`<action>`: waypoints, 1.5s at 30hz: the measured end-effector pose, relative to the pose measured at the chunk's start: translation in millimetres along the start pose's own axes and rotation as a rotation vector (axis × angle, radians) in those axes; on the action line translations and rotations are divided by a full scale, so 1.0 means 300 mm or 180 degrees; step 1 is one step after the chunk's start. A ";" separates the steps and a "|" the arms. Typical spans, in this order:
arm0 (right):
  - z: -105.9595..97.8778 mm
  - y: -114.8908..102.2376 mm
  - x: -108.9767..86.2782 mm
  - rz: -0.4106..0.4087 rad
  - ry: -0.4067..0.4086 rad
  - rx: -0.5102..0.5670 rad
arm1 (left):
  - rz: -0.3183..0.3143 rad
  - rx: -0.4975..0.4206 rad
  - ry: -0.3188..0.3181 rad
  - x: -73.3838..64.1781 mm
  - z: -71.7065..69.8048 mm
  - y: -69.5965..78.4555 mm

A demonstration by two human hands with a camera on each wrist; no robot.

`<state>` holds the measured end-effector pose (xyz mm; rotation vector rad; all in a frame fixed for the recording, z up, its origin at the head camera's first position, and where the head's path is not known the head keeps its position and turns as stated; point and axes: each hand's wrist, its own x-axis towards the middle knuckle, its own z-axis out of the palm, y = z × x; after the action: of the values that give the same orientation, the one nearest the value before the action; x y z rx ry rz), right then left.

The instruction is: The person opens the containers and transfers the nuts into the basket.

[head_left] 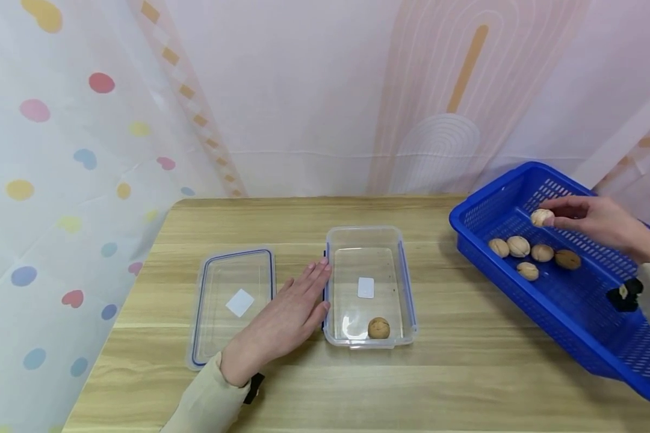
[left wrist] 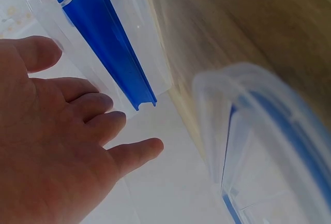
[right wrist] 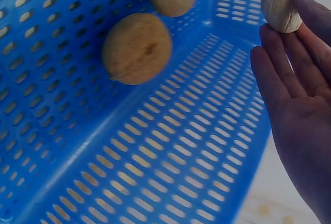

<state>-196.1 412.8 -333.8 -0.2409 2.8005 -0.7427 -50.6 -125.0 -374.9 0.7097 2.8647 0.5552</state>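
Note:
My right hand [head_left: 601,221] pinches a walnut [head_left: 541,217] between thumb and fingertips, over the blue basket [head_left: 525,300]. In the right wrist view that walnut [right wrist: 282,5] sits at the fingertips. Several other walnuts [head_left: 518,246] lie on the basket's floor. With fingers straight, my left hand [head_left: 287,316] touches the left side of a clear plastic container [head_left: 368,237]. One walnut [head_left: 378,328] rests inside it, near its front wall. A blue side latch [left wrist: 106,43] on the container hangs by the left fingers in the left wrist view.
A clear lid [head_left: 216,313] with a blue seal lies left of the container, partly under my left forearm. All of this stands on a wooden table [head_left: 303,391]. Behind it hangs a patterned cloth [head_left: 314,102].

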 end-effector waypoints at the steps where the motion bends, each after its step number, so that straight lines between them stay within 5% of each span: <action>1: 0.006 0.009 0.004 0.0000 -0.0048 0.0031 | 0.0001 -0.0002 -0.0003 0.000 0.000 0.000; 16: 0.082 0.095 0.024 -0.0037 -0.0337 0.0028 | 0.0043 0.0000 -0.0045 0.001 0.015 0.004; 33: 0.075 0.086 0.029 -0.0075 -0.0560 0.0019 | 0.0024 0.0002 -0.0056 0.001 0.017 0.006; 45: -0.015 -0.031 -0.020 -0.0096 0.0027 -0.0008 | -0.0010 -0.0013 -0.0054 0.001 0.000 -0.004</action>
<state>-190.7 408.2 -324.2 -0.2817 2.8119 -0.7488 -51.3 -126.0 -375.4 0.7057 2.8478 0.5519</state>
